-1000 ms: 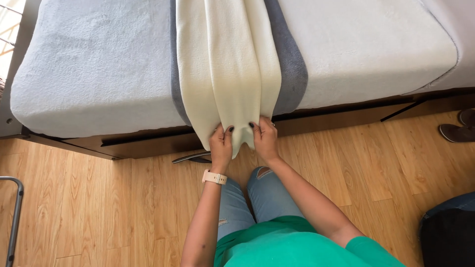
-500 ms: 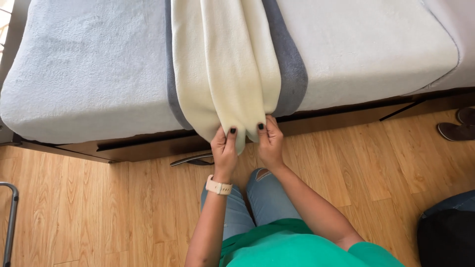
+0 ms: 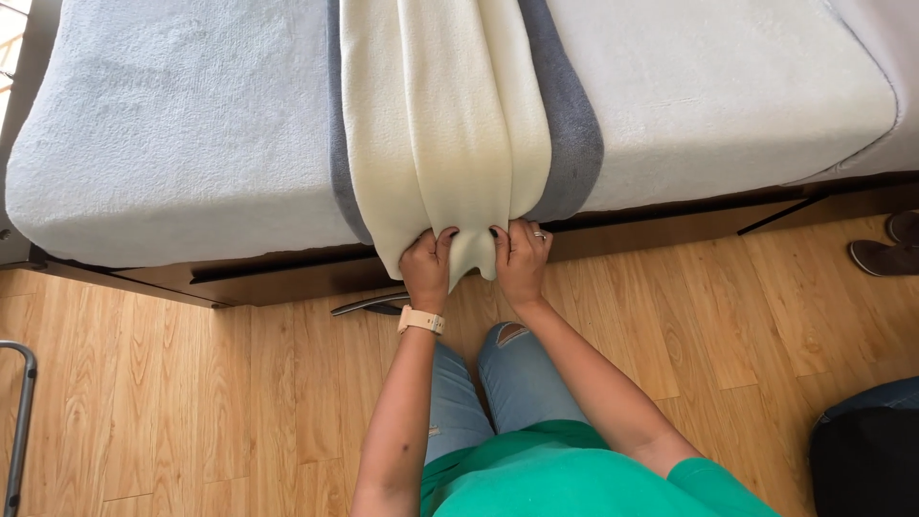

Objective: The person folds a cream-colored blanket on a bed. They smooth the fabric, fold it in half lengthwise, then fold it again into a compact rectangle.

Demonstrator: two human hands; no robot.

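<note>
Cream blanket [image 3: 445, 124]: folded lengthwise into a long strip, draped across the bed [image 3: 172, 144] from the top centre of the frame down over the near edge, its lower end hanging just below the mattress side at centre. Pleated into soft ridges along its length. Lying on a grey blanket [image 3: 572, 134], which shows as a narrow band on either side.

Left hand [image 3: 427, 265]: curled shut on the blanket's lower left corner, fingers pinching the hem, pale watch [image 3: 421, 320] on the wrist. Right hand [image 3: 520, 258]: likewise clamped on the lower right corner, dark nails and a ring visible. Close together, a fold of cream cloth between them.

Against half a second ago: hands a little lower on the hem and closer to the mattress edge, the hanging end shorter and drawn tighter; grips unchanged. Against a full second ago: blanket pulled narrower and straighter.

Further out: pale bed cover left and right of the strip, dark wooden bed frame [image 3: 287, 278] beneath, light wood floor [image 3: 191, 402]. Metal tube [image 3: 21, 421] at lower left, dark bag [image 3: 866, 455] at lower right, shoe [image 3: 885, 257] at the right edge. Torn jeans and green top at bottom centre.
</note>
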